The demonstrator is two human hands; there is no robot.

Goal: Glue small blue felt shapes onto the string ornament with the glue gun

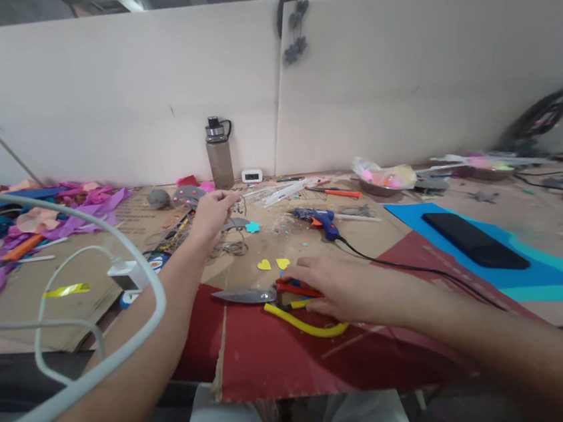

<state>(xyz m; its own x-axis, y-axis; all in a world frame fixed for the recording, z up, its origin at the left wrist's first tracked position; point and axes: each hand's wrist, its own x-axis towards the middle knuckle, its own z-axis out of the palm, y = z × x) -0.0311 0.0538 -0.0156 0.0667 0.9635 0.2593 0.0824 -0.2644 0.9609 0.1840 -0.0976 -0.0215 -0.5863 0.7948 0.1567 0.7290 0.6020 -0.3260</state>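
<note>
My left hand (pixel 215 212) reaches over the middle of the table, its thumb and fingertips pinched together. Whatever is in the pinch is too small to make out; thin grey cord (pixel 232 248) lies below it. My right hand (pixel 327 288) rests low, fingers curled over a red-handled tool (pixel 297 288) whose far end is hidden. Just beside that hand lie large scissors (pixel 247 297) with yellow handles, blades pointing left. Two yellow paper hearts (pixel 264 265) sit beyond the scissors. A turquoise paper flower (pixel 252 227) is right of my left hand.
A blue glue gun (pixel 319 220) trails its black cable rightward. A phone (pixel 474 239) lies on blue sheets (pixel 405 215). A bottle (pixel 220 154) and small clock (pixel 252 176) stand at the back. Crepe paper (pixel 84 205) heaps left; a white cable (pixel 156 284) loops across the foreground.
</note>
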